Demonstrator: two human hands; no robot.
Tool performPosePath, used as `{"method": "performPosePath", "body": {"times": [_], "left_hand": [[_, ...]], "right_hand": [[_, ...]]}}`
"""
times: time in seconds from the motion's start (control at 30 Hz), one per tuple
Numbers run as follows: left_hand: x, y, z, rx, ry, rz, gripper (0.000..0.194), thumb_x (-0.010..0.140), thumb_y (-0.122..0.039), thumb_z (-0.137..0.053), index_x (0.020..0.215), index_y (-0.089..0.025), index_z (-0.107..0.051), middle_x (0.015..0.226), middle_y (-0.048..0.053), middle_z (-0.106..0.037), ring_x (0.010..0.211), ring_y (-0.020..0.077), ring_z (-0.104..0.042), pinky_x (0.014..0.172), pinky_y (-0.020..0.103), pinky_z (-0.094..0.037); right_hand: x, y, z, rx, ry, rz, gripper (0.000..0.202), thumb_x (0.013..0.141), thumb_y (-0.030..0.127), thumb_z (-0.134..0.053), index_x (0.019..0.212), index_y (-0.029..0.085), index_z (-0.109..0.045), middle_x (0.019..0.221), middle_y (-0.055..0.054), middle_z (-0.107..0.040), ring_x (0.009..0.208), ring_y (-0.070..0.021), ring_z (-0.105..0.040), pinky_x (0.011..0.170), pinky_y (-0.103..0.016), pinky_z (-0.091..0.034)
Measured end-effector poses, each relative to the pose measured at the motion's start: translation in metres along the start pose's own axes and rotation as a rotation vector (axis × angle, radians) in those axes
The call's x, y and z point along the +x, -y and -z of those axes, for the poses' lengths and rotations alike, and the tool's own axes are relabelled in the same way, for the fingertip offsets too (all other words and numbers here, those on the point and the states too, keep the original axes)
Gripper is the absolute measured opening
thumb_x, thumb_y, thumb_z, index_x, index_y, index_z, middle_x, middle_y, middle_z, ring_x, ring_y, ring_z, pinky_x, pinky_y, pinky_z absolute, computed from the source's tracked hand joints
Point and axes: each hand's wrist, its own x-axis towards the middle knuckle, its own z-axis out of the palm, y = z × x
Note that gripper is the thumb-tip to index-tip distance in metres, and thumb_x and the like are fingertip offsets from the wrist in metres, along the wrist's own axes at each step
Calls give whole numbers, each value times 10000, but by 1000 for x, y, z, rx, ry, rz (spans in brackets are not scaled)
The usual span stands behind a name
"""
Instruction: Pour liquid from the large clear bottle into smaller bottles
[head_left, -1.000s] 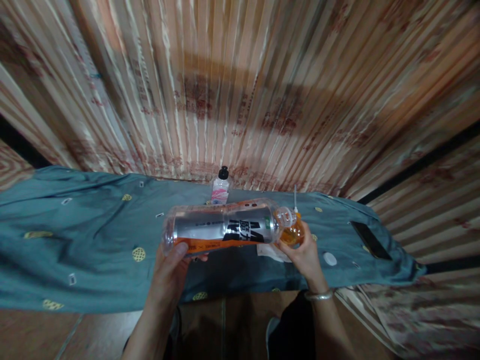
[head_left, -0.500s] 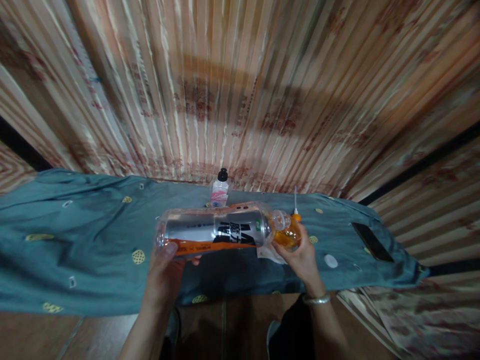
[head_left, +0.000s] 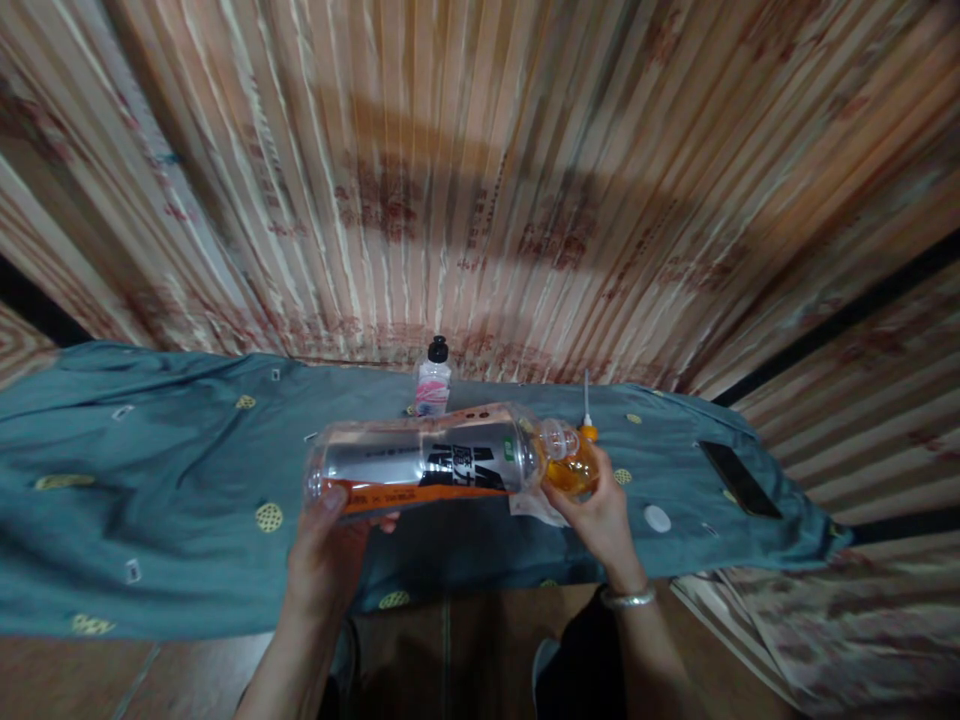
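My left hand is closed around the base end of a large clear plastic bottle with a silver and orange label. The bottle lies nearly level in the air, its mouth towards the right. Against that mouth is a small clear container with orange liquid in it, gripped by my right hand. Whether liquid is flowing between them I cannot tell. Just behind my right hand stands an orange cap with a thin white tube. Below the bottle's neck lies a white paper or tissue.
A small clear bottle with a black cap stands at the back of the table. To the right lie a white round lid and a dark phone. A teal patterned cloth covers the table; a pleated curtain hangs behind it.
Both hands keep the bottle and the small container mouth to mouth, with the large bottle turned slightly. The whole view has shifted a little.
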Motion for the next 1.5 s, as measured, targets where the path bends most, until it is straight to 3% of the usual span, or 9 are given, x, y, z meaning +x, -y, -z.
{"method": "performPosePath", "body": {"times": [0.17, 0.37, 0.57, 0.87, 1.07, 1.5], "left_hand": [[-1, -1, -1, 13, -1, -4, 367, 697, -509, -848, 810, -190, -705, 712, 10, -727, 550, 193, -682, 464, 277, -566], [0, -3, -10, -3, -62, -13, 432, 603, -534, -893, 768, -184, -700, 629, 6, -710, 482, 194, -658, 412, 270, -539], [0, -1, -4, 3, -6, -6, 415, 681, -524, -853, 904, -192, -742, 686, 15, -740, 537, 209, -692, 453, 289, -566], [0, -7, -19, -10, -111, -32, 452, 541, -561, -906, 722, -188, -725, 596, 0, -722, 439, 191, -658, 382, 261, -538], [1, -6, -16, -15, -97, -39, 429, 550, -538, -905, 684, -185, -702, 596, 7, -721, 448, 194, -667, 393, 260, -549], [1, -4, -11, 14, -18, -58, 445, 649, -517, -867, 907, -189, -710, 665, -2, -719, 469, 168, -651, 426, 250, -548]], "right_hand": [[0, 0, 0, -4, -16, -11, 705, 662, 505, -832, 1253, 213, -583, 1154, -105, -759, 1022, -314, -746, 928, -471, -607], [0, 2, 0, -8, -13, -12, 700, 663, 505, -827, 1246, 205, -581, 1160, -115, -758, 1033, -318, -744, 931, -479, -605], [0, 3, 0, -13, -28, -18, 706, 665, 510, -817, 1256, 204, -581, 1185, -120, -750, 1058, -321, -737, 963, -486, -592], [-1, 3, 0, -5, -21, -31, 717, 652, 515, -813, 1254, 196, -588, 1177, -124, -752, 1048, -325, -741, 962, -486, -591], [0, 2, 0, -29, -29, -14, 715, 647, 504, -815, 1252, 198, -588, 1168, -121, -757, 1043, -325, -741, 939, -476, -598], [-1, 0, 1, -50, -37, 1, 722, 654, 508, -816, 1261, 195, -580, 1142, -122, -765, 1015, -320, -745, 896, -464, -608]]}}
